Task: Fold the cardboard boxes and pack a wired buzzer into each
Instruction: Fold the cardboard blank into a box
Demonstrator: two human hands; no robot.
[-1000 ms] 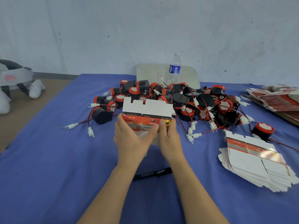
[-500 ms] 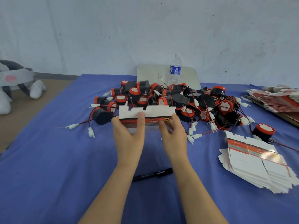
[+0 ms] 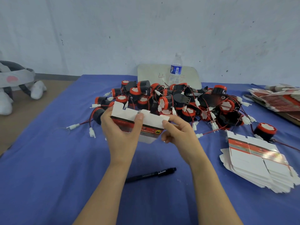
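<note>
Cardboard box is held above the surface, just in front of the buzzer pile. Flat and upright a second ago, it is now tilted and pulled open. It is gripped by the curled fingers of the left hand and pinched at its end by the right hand; folding is judged only begun.

Wide open blue cloth at left and at the near side. At back, blocked by heap of wired buzzers, with loose wires and plugs spreading leftward. At right, stack of flat boxes. Black pen lying across the near middle.
</note>
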